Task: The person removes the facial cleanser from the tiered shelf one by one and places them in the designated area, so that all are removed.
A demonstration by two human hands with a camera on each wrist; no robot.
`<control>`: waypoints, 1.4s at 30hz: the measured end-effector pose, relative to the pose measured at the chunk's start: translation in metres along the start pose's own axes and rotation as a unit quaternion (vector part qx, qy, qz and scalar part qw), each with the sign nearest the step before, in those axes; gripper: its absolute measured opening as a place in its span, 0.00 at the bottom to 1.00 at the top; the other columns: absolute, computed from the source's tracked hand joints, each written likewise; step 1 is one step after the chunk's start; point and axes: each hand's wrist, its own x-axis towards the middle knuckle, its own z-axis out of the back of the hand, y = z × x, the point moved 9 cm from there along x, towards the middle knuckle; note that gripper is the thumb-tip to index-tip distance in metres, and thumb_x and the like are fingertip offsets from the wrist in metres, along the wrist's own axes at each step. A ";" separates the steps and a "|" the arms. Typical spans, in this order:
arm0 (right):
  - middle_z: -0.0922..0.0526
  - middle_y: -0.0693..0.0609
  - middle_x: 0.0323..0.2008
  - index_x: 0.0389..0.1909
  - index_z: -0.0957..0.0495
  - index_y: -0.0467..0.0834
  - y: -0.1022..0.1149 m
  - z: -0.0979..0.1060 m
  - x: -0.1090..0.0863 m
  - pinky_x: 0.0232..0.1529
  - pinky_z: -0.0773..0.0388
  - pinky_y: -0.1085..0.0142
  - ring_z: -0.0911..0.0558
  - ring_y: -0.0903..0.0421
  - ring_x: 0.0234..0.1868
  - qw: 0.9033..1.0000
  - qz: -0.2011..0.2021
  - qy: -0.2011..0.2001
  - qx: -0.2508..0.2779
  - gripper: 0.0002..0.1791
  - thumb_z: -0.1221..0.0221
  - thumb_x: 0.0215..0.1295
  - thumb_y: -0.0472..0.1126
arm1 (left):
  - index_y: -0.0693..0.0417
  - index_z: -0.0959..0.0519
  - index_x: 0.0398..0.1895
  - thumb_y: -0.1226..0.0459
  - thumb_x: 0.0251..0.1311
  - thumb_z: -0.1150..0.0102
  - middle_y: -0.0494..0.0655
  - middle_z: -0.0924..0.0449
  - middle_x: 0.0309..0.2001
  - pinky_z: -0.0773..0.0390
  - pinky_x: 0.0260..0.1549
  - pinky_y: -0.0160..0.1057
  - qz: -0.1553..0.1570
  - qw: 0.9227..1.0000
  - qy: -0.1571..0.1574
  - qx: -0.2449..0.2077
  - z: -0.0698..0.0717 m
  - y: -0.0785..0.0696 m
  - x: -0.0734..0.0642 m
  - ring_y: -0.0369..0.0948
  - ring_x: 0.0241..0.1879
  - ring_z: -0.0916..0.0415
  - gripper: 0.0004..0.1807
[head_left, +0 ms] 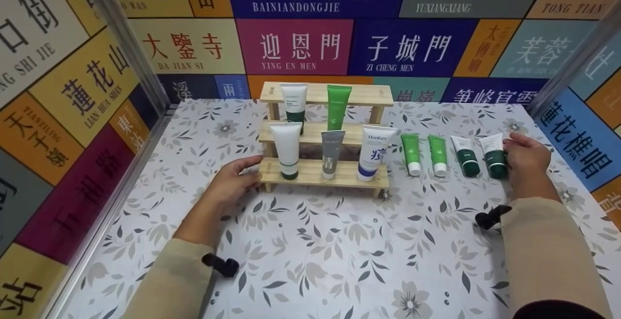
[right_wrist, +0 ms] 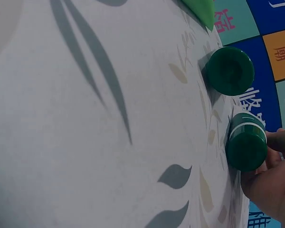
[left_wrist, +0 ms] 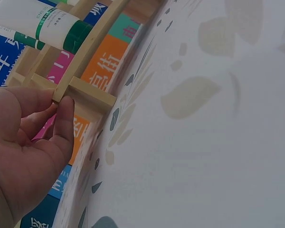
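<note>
A three-tier wooden display rack [head_left: 320,96] stands on the table. My left hand [head_left: 236,178] pinches the left end of its lowest shelf, thumb and finger at the board's corner [left_wrist: 61,92]. On that shelf stand a white tube [head_left: 287,149], a grey tube [head_left: 332,151] and a white-and-blue tube [head_left: 374,151]. Behind them are a white-and-dark-green tube [head_left: 294,98] and a green tube [head_left: 338,105]. My right hand [head_left: 531,161] touches the right side of a small white-and-green tube [head_left: 495,159] lying on the table; its green cap [right_wrist: 248,151] faces the wrist camera.
Left of that tube, another white-and-green tube [head_left: 466,156] and two small green tubes [head_left: 437,151] lie in a row. The table [head_left: 310,251] has a leaf-patterned cover. Colourful panels with lettering [head_left: 296,47] rise behind and at both sides.
</note>
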 end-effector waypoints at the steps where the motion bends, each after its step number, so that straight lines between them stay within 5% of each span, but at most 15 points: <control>1: 0.17 0.71 0.53 0.73 0.25 0.66 0.000 0.001 0.000 0.81 0.38 0.67 0.25 0.67 0.69 1.000 0.003 0.000 0.004 0.32 0.39 0.77 0.34 | 0.53 0.26 0.76 0.70 0.74 0.43 0.51 0.30 0.77 0.18 0.47 0.31 -0.001 1.000 0.001 -0.001 0.000 0.000 0.000 0.35 0.46 0.17 0.28; 12: 0.18 0.69 0.57 0.76 0.27 0.65 -0.005 0.013 -0.012 0.76 0.35 0.67 0.23 0.68 0.60 0.999 0.003 0.005 0.032 0.31 0.39 0.78 0.37 | 0.53 0.27 0.77 0.70 0.75 0.44 0.57 0.24 0.72 0.18 0.50 0.34 0.004 1.000 0.006 -0.022 -0.002 0.002 -0.001 0.35 0.46 0.16 0.28; 22: 0.21 0.69 0.66 0.73 0.27 0.69 -0.003 0.016 -0.018 0.75 0.31 0.66 0.26 0.64 0.70 0.998 -0.009 0.017 0.052 0.30 0.35 0.76 0.43 | 0.50 0.27 0.77 0.69 0.75 0.43 0.51 0.24 0.73 0.19 0.52 0.35 0.012 1.000 0.004 -0.004 -0.001 0.003 0.000 0.36 0.50 0.16 0.28; 32: 0.19 0.66 0.57 0.65 0.21 0.67 0.021 0.007 -0.050 0.51 0.18 0.73 0.20 0.64 0.61 0.996 0.061 0.039 0.050 0.23 0.32 0.73 0.47 | 0.51 0.27 0.77 0.68 0.75 0.42 0.51 0.26 0.75 0.19 0.48 0.32 0.006 1.000 0.010 0.001 0.000 0.001 0.001 0.35 0.49 0.16 0.29; 42: 0.16 0.61 0.53 0.62 0.19 0.57 0.038 -0.021 -0.077 0.43 0.15 0.73 0.16 0.63 0.49 0.984 0.130 0.095 0.071 0.23 0.28 0.68 0.44 | 0.51 0.26 0.76 0.68 0.75 0.42 0.52 0.23 0.72 0.18 0.51 0.34 0.006 1.000 0.001 -0.005 -0.002 0.001 -0.001 0.37 0.50 0.15 0.27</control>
